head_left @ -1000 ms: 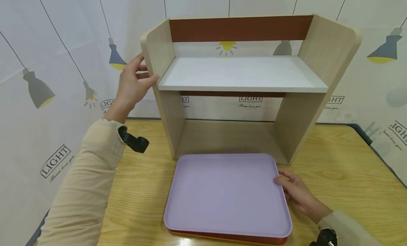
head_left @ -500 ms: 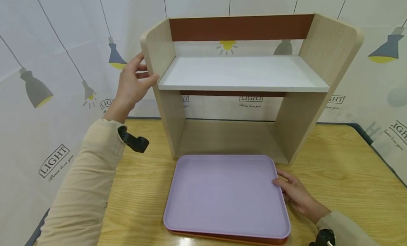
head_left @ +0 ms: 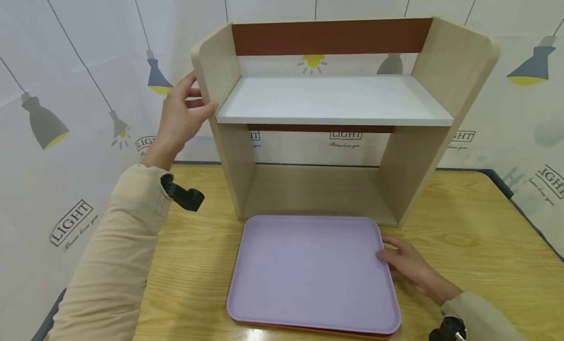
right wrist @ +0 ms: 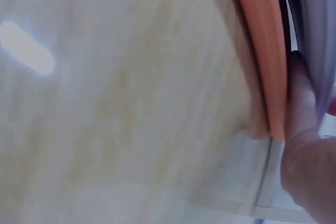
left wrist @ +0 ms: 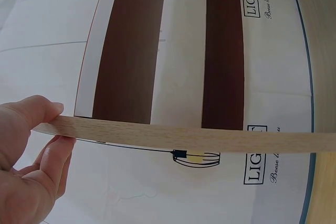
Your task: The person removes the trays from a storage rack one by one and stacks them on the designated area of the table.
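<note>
A two-tier wooden desktop shelf [head_left: 335, 101] stands at the back of the table. My left hand [head_left: 178, 115] pinches the front edge of its left side panel [left wrist: 173, 135], thumb on one face and fingers on the other. In front of the shelf lies a lilac rectangular tray [head_left: 308, 272] above an orange-brown tray [right wrist: 265, 51], whose front edge peeks out beneath. My right hand [head_left: 411, 270] grips the lilac tray's right rim, thumb on top. In the right wrist view a finger reaches into the gap between the two trays.
The wooden table [head_left: 476, 233] has a dark edge trim and extends on both sides of the trays. A white curtain [head_left: 110, 159] printed with lamps hangs behind the shelf and along the left.
The lilac tray has shifted slightly toward me with my right hand on its rim, so less of the lower tray's front shows. My left hand stays on the shelf's side panel.
</note>
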The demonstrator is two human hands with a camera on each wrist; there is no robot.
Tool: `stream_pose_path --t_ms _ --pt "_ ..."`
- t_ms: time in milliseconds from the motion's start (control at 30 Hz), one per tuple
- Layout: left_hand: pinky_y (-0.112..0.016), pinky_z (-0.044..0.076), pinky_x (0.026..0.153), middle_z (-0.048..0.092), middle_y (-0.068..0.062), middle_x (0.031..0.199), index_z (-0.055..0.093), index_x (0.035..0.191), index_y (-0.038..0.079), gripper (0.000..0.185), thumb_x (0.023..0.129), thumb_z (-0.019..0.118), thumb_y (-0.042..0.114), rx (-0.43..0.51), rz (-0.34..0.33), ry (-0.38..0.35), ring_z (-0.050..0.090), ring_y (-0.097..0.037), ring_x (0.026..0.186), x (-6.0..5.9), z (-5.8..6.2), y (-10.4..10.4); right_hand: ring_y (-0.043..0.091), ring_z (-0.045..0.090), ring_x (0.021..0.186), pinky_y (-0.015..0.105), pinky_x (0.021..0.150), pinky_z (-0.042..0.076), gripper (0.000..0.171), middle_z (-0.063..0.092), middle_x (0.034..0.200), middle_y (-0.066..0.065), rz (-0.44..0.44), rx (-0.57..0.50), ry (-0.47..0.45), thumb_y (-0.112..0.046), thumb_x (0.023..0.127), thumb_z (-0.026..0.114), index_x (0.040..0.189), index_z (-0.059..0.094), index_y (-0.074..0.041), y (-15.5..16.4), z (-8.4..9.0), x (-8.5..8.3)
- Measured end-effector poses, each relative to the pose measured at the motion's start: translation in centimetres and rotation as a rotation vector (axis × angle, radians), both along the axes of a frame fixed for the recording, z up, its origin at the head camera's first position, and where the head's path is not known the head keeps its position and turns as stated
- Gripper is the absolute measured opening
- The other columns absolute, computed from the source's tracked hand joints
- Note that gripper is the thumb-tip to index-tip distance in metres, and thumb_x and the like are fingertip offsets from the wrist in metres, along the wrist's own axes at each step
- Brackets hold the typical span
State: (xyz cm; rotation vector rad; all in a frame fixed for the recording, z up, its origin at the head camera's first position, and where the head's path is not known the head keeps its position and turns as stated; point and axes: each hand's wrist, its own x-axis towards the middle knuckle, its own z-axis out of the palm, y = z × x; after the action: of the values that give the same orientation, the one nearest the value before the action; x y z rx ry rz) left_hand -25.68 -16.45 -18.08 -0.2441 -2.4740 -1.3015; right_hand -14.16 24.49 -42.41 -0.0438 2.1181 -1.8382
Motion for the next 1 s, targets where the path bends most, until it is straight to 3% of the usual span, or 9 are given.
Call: stream_pose_path --t_ms 133,267,633,1000 --pt "-0.037 0.045 0.086 0.044 -0.009 0.124 0.025 0.139 0.032 0.064 0.085 0.058 0.021 -0.003 0.001 -0.002 0.048 -0.023 0.109 0.04 -0.05 -0.08 0.023 0.062 0.077 0.038 0.064 0.053 0.057 0.06 0.095 0.028 0.054 0.134 0.087 -0.006 0.086 0.052 0.128 0.023 0.019 -0.15 0.42 -0.09" --pt "-0.037 0.045 0.086 0.044 -0.01 0.123 0.025 0.139 0.031 0.064 0.085 0.058 0.02 -0.008 -0.001 0.003 0.048 -0.023 0.109 -0.02 -0.06 -0.14 0.024 0.062 0.075 0.036 0.061 0.053 0.053 0.058 0.098 0.031 0.065 0.197 0.131 -0.005 0.086 0.053 0.125 0.028 0.022 -0.22 0.74 -0.26" --pt "-0.038 0.045 0.086 0.045 -0.01 0.122 0.025 0.139 0.031 0.065 0.085 0.058 0.02 -0.019 -0.015 0.012 0.049 -0.024 0.109 -0.14 -0.24 -0.11 0.017 0.054 0.064 0.029 0.052 0.052 0.05 0.052 0.088 0.015 0.028 0.348 0.188 -0.003 0.082 0.059 0.122 0.039 0.018 -0.03 0.65 -0.32" --pt "-0.038 0.045 0.086 0.045 -0.01 0.123 0.025 0.139 0.031 0.065 0.085 0.059 0.02 -0.03 -0.023 0.017 0.049 -0.024 0.109 -0.33 -0.23 0.19 0.012 0.051 0.05 0.026 0.044 0.048 0.057 0.051 0.078 0.011 0.048 0.34 0.228 -0.002 0.079 0.061 0.127 0.034 0.016 0.39 0.19 -0.2"
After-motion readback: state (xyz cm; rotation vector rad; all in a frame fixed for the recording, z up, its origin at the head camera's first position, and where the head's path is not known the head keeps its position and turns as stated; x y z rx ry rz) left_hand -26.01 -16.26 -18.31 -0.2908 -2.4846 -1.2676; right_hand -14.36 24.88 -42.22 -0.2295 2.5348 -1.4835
